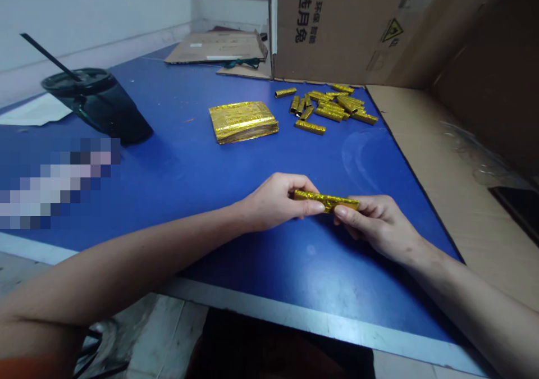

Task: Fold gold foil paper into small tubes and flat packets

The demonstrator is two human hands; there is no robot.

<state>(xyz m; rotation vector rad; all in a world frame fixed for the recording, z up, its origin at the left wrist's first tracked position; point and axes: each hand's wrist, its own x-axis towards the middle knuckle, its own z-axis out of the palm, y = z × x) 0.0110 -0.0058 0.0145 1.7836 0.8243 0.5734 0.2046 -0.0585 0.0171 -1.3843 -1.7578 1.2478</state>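
Note:
Both my hands grip one narrow, folded strip of gold foil paper [326,198] above the blue table. My left hand [280,202] pinches its left end, thumb in front and fingers behind. At the other end, my right hand [374,222] pinches it the same way, the two thumbs almost meeting. Beyond my hands lies a flat stack of gold foil paper sheets [242,119], with the sheet edges showing at its near side. Farther right is a loose heap of small folded gold foil pieces [332,106], some with hollow ends.
A dark tumbler [101,104] with a black straw stands on the left of the blue table [181,171], near a white paper [36,110]. Flattened cardboard [219,46] lies at the back. A large cardboard box [341,31] and a cardboard sheet [463,171] border the right side.

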